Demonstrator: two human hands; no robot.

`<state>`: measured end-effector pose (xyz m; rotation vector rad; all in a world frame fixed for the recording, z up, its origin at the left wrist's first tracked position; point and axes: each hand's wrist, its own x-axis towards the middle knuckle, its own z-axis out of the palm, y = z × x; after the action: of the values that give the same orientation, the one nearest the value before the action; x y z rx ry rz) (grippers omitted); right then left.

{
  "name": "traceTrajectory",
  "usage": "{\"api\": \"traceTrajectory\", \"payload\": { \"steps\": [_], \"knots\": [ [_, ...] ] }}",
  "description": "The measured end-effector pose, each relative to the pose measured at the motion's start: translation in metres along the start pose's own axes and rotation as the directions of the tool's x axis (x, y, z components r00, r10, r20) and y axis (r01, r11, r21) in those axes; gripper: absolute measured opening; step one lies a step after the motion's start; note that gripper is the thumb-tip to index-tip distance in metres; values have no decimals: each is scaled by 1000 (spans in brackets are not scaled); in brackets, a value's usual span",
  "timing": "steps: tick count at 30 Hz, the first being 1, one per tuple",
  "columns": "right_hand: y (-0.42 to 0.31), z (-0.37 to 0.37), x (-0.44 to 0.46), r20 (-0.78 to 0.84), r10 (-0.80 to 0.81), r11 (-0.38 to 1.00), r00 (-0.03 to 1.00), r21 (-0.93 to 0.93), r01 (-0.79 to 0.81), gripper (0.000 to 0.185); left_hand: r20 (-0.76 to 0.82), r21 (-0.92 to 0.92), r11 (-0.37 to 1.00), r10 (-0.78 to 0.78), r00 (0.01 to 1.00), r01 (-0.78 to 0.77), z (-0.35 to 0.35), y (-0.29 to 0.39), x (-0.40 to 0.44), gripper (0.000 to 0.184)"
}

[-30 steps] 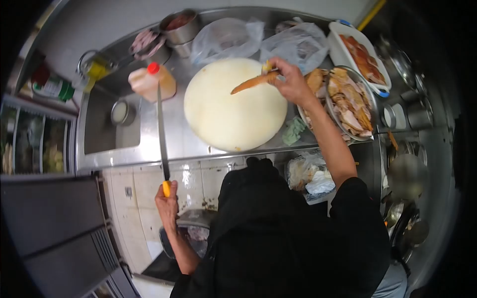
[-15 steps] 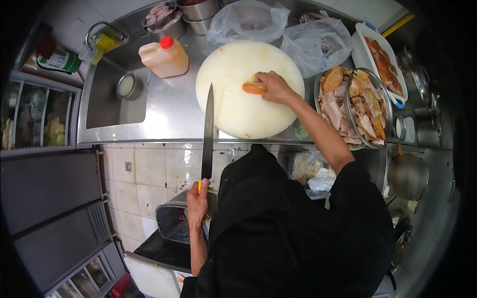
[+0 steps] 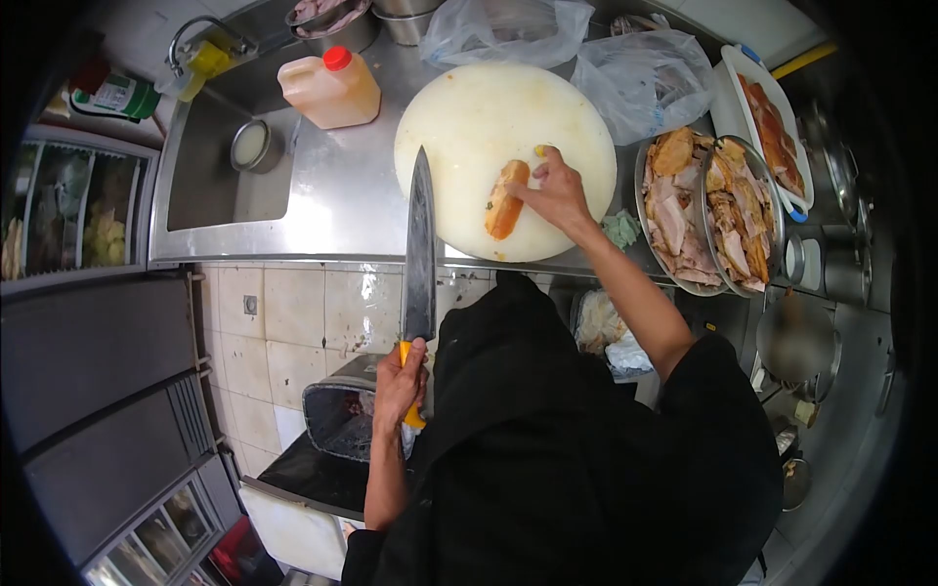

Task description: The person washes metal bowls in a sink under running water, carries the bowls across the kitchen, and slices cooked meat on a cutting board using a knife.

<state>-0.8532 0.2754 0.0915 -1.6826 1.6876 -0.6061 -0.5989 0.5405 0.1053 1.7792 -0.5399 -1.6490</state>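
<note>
My left hand [image 3: 399, 383] is closed round the yellow handle of a long knife [image 3: 420, 244], whose blade points away from me with its tip over the left part of a round white cutting board [image 3: 449, 117]. On the board's lower middle lies an orange-brown piece of food [image 3: 508, 200], slanted. My right hand [image 3: 559, 193] is just right of this piece, thumb near or touching its edge, fingers apart from the thumb. A small yellow bit [image 3: 539, 150] shows at its index fingertip; whether it is held is unclear.
Two trays of cut meat [image 3: 674, 210] stand right of the board, beside a white dish [image 3: 767, 122] of browned meat. Plastic bags [image 3: 640, 83] lie behind. A red-capped jug [image 3: 330, 90] and a sink [image 3: 220, 200] are on the left. Below is a black bin [image 3: 337, 420].
The knife and left hand have moved right, towards the board. The orange-brown piece, earlier in my right hand, now lies on the board, and that hand has opened beside it. The view has shifted.
</note>
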Motion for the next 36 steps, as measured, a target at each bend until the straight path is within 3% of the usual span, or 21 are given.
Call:
{"api": "traceTrajectory", "payload": {
  "steps": [4, 7, 8, 11, 12, 17, 21, 24, 26, 27, 28, 30, 31, 34, 36],
  "knots": [
    [-8, 27, 14, 30, -46, 996, 998, 83, 44, 72, 20, 2, 1000, -10, 1000, 10, 0, 1, 7, 44],
    [-12, 33, 30, 246, -243, 955, 938, 228, 188, 74, 39, -34, 999, 12, 999, -11, -1, 1, 4, 44],
    [-15, 38, 31, 245, -260, 947, 934, 254, 196, 76, 21, -24, 999, 32, 999, -32, -2, 1, 3, 44],
    [-20, 37, 17, 260, -313, 919, 913, -161, 361, 78, -71, 5, 998, 58, 996, -58, -10, -2, 1, 44],
    [-23, 41, 13, 220, -347, 901, 912, -191, 389, 79, -90, 16, 998, 66, 994, -65, -11, -5, 2, 44],
    [-39, 39, 12, 384, -341, 816, 858, -332, 473, 64, -74, -10, 996, 83, 994, -84, -20, -21, -7, 43],
    [-57, 10, 31, 673, -302, 834, 675, -156, 529, 64, -77, -40, 998, 54, 996, -57, -20, -21, -16, 44],
    [-54, 4, 57, 754, -351, 743, 556, -137, 655, 70, -64, -56, 998, 15, 998, -18, -19, -17, -19, 44],
    [-42, -2, 63, 567, -550, 672, 613, -135, 728, 76, -90, -43, 999, -4, 996, 1, -18, -13, -20, 44],
    [-35, -2, 60, 373, -554, 751, 745, -163, 640, 69, -90, -66, 998, -19, 996, 13, -20, -15, -21, 44],
    [-19, -2, 65, 245, -486, 863, 839, -19, 505, 58, -84, -89, 996, -28, 996, 21, -21, -18, -19, 44],
    [-24, -9, 46, 93, -113, 992, 989, -50, 118, 61, -79, -125, 992, -30, 996, 20, -21, -25, -15, 44],
    [-28, -9, 34, 9, 89, 995, 996, -42, -89, 62, -79, -133, 991, -25, 997, 14, -20, -27, -13, 44],
    [-39, 22, 13, -89, 229, 972, 969, -33, -232, 72, -86, -142, 990, -16, 996, 4, -21, -30, -11, 43],
    [-28, 52, 23, -202, 35, 995, 979, -88, -54, 79, -93, -146, 989, -16, 996, 2, -20, -30, -10, 43]
  ]
}}
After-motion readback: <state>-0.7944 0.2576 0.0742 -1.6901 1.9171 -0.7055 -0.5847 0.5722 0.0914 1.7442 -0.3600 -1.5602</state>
